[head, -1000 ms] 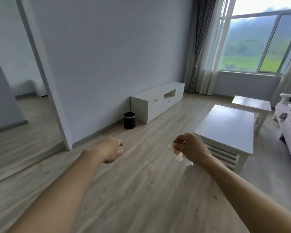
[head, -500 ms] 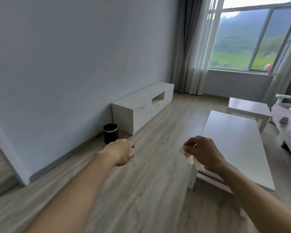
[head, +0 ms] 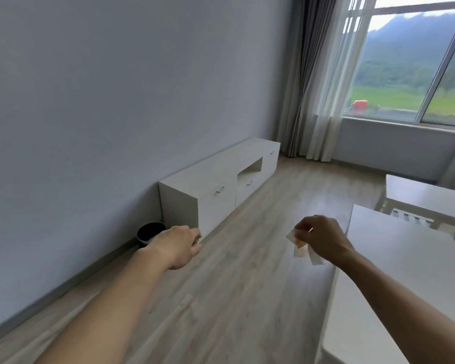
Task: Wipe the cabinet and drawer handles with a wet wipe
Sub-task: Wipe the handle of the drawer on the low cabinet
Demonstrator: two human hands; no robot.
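A low white cabinet (head: 184, 187) stands against the grey wall ahead. It has small metal handles: one on the near door (head: 219, 190), one on the middle drawer (head: 249, 183) and one on the far door (head: 272, 152). My right hand (head: 319, 239) is held out over the floor, well short of the cabinet, and pinches a crumpled white wet wipe (head: 304, 249). My left hand (head: 179, 244) is loosely curled with nothing in it, in front of the cabinet's near corner.
A black waste bin (head: 149, 232) sits on the floor by the cabinet's near end. A white coffee table (head: 394, 271) is close on my right, with a second white table (head: 426, 195) behind it. Curtains and a window fill the far right. Wood floor lies between.
The view has advanced toward the cabinet and swung right; the doorway on the left has left the frame. Both hands keep their poses, the right still holding the wipe.
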